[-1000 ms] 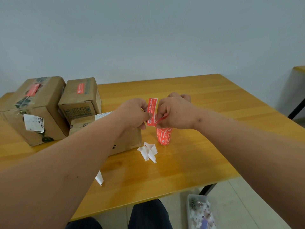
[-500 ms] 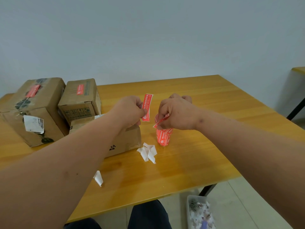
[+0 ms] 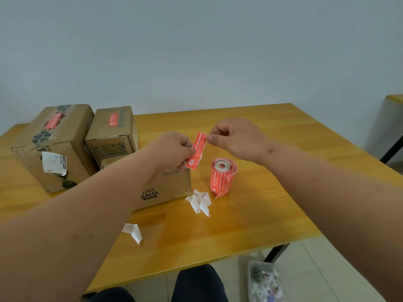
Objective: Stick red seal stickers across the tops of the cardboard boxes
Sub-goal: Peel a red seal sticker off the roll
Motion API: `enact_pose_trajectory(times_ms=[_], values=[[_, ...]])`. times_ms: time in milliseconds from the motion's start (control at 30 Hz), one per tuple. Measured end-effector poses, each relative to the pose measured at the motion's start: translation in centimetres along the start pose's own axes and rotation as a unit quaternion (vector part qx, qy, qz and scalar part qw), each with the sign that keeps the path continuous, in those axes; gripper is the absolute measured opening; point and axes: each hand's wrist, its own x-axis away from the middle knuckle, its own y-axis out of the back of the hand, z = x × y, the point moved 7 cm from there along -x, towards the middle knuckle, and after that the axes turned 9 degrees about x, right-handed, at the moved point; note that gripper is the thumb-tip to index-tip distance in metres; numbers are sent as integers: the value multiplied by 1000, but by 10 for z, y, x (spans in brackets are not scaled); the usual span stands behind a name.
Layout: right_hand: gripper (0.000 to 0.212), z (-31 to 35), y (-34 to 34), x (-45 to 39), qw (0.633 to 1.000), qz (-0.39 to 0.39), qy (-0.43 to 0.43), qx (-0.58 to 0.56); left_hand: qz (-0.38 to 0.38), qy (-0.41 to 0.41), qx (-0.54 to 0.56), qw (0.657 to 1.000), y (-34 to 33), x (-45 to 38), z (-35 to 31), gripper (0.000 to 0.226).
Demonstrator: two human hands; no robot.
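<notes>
A single red seal sticker [image 3: 197, 150] hangs above the table, pinched between both hands. My left hand [image 3: 172, 150] grips its lower left edge and my right hand [image 3: 234, 139] pinches its top right corner. Below the right hand the red sticker roll [image 3: 222, 178] stands upright on the table. Three cardboard boxes sit at the left: a large box [image 3: 54, 147] and a medium box [image 3: 112, 136], each with a red sticker on top, and a low front box [image 3: 165, 190] whose top is mostly hidden by my left forearm.
White backing scraps [image 3: 199, 201] lie by the roll, and another scrap [image 3: 133, 232] near the front edge of the wooden table [image 3: 250, 214]. A clear bin of scraps [image 3: 265, 282] sits on the floor at the right. A second table edge [image 3: 394, 98] shows far right.
My right hand let go of the roll, rose, and took the sticker's top corner. The sticker has come free of the roll, which now stands uncovered.
</notes>
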Motion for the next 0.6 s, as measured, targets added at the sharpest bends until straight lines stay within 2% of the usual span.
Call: enact_pose_trajectory(times_ms=[233,333,400,433,533,600], values=[[16,24,1,-1,997,17,23,-69,10,-22,-30,999,18,10,4,11],[14,34,0,-3,996,9,18,-83,-66,-59,-24,996,36,16,5,16],[15,42,-2,-3,995,4,20,-93,-145,-113,7,983,52,23,2,23],[15,47,-4,-3,995,3,23,-97,-161,-136,31,977,57,28,0,21],[17,63,-10,-3,994,11,33,-106,-134,-147,65,978,59,35,0,4],[21,73,-13,-4,993,15,40,-111,-127,-143,58,980,62,38,4,3]])
